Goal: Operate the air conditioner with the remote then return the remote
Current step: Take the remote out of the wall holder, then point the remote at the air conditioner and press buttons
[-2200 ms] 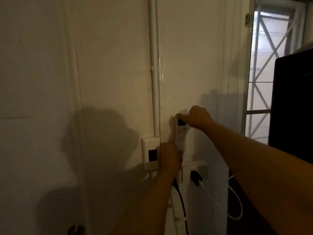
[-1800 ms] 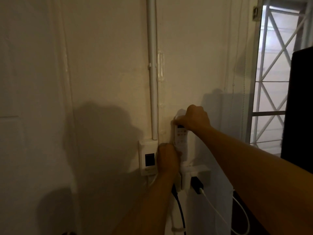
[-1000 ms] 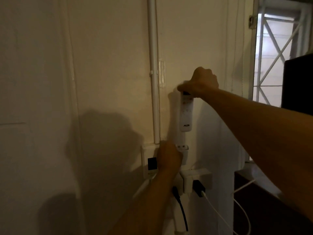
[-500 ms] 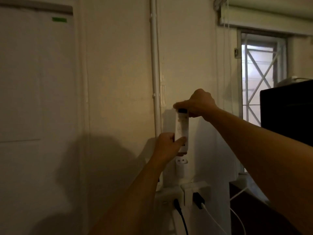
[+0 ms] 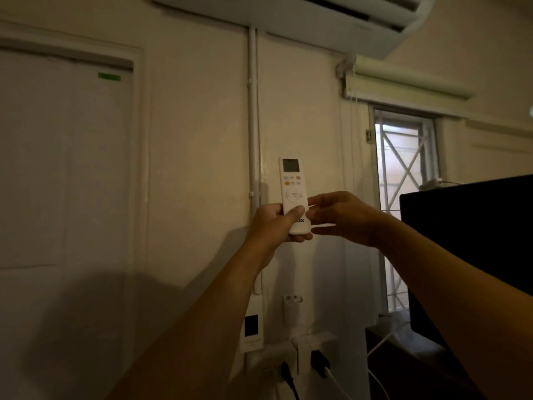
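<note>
A white remote (image 5: 292, 186) with a small grey screen and coloured buttons stands upright in front of the wall. My left hand (image 5: 274, 223) grips its lower end, thumb across the front. My right hand (image 5: 343, 216) hovers just to the right of the remote's base with fingers loosely spread, fingertips near or touching it. The white air conditioner (image 5: 331, 21) hangs on the wall at the top of the view. The empty white remote holder (image 5: 292, 308) is fixed to the wall below my hands.
A white conduit pipe (image 5: 253, 140) runs down the wall to a switch box (image 5: 253, 330). Sockets with plugged cables (image 5: 314, 359) sit below. A door (image 5: 63, 168) is at left, a barred window (image 5: 403, 180) and a dark cabinet (image 5: 467, 255) at right.
The remote came up out of the wall holder in my right hand, then passed to my left hand. My right hand let go of its top. My view tilted up to the air conditioner.
</note>
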`<action>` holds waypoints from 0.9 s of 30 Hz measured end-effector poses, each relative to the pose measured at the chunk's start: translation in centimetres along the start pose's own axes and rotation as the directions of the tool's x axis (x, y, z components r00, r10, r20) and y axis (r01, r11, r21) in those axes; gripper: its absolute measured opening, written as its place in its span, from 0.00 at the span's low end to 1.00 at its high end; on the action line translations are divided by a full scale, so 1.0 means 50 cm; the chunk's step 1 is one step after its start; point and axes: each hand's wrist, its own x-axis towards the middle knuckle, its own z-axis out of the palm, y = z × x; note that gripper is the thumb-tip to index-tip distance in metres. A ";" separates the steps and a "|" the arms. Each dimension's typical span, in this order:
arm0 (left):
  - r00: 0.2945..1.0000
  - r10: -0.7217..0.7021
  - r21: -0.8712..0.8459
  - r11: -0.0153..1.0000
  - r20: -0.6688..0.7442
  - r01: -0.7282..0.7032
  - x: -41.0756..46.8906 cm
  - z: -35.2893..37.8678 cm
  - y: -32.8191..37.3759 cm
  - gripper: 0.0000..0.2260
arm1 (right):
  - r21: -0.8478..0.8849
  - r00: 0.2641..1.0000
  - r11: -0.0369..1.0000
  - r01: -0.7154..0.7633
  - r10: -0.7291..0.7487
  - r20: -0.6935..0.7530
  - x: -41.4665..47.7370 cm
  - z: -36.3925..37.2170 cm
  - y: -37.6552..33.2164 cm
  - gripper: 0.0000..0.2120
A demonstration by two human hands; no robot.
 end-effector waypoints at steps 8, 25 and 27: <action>0.996 0.067 0.144 0.987 0.057 -0.074 0.041 0.057 0.084 0.19 | -0.085 0.976 0.980 0.182 -0.190 -0.104 -0.017 -0.058 -0.075 0.09; 0.965 0.246 0.042 0.967 0.089 -0.251 0.123 0.184 0.238 0.13 | -0.015 0.953 0.983 0.183 -0.181 -0.241 -0.026 -0.212 -0.224 0.13; 0.962 0.247 0.017 0.968 0.113 -0.251 0.125 0.194 0.244 0.11 | 0.030 0.943 0.981 0.193 -0.178 -0.282 -0.023 -0.224 -0.241 0.11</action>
